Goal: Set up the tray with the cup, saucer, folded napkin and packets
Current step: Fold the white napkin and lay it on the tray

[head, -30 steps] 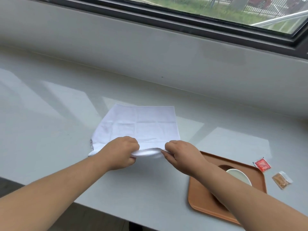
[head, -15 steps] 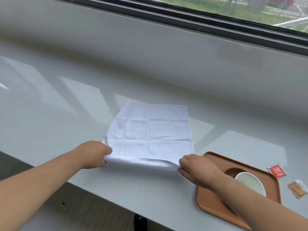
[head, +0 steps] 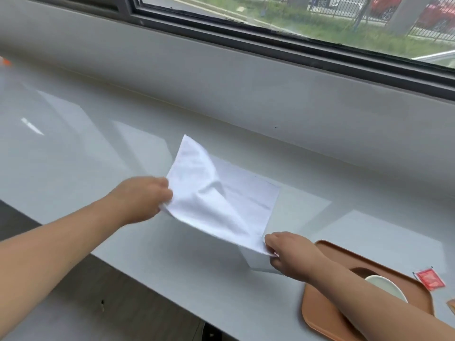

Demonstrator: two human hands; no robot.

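Tray: rounded brown plastic tray (head: 317, 308) sits at the near right corner of the pale grey counter (head: 73, 156), partly under the right forearm.
Cup and saucer: white cup (head: 386, 289) stands on the tray over a dark round saucer (head: 360, 273), only a sliver of which shows.
Packets: red sachet (head: 429, 279) lies on the counter just beyond the tray's far right edge; a tan one (head: 451, 305) is cut off by the frame.
Right hand: right hand (head: 290, 257) pinches the near right corner of the white square cloth napkin (head: 221, 193), fingertips closed on it and low, just beside the tray.
Left hand: left hand (head: 145, 198) pinches the left edge, fingers closed on the cloth and raised, so that side lifts and curls over.
Key relation: napkin's fold line probably runs from near to far; the lifted flap must travel right, towards the right hand, which is the anchor.
Far side: window sill wall (head: 221, 82) and dark window frame (head: 295, 50) behind.
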